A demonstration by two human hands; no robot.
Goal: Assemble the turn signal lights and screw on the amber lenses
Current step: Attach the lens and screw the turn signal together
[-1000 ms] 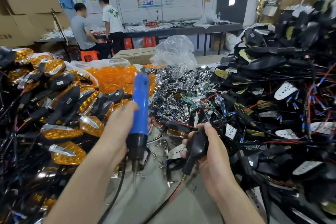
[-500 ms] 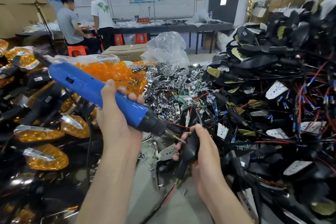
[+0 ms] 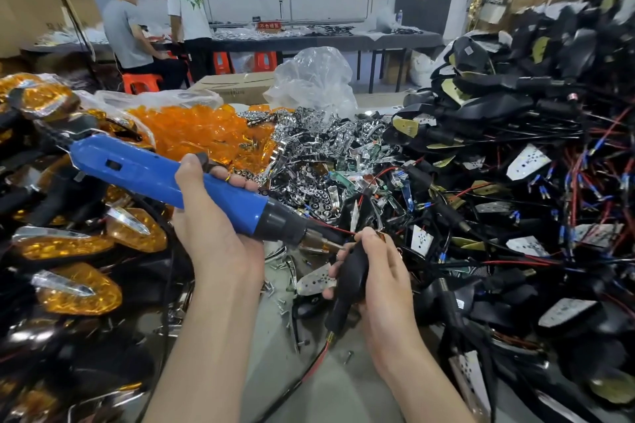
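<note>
Here, the long blue plastic electric screwdriver (image 3: 165, 178), gripped mid-barrel by the left hand (image 3: 213, 240), slants down rightward, its bit (image 3: 326, 244) aimed at the right hand (image 3: 385, 282). That hand clasps the black plastic turn signal housing (image 3: 354, 268), long axis near upright, crosswise to the driver; the bit tip lies at its upper end, contact unclear.

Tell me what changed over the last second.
The left hand tipped the blue screwdriver from upright, bit down, to slanting rightward, bringing its bit close to the black light housing. The right hand kept gripping that housing; both grips are unchanged.
</note>
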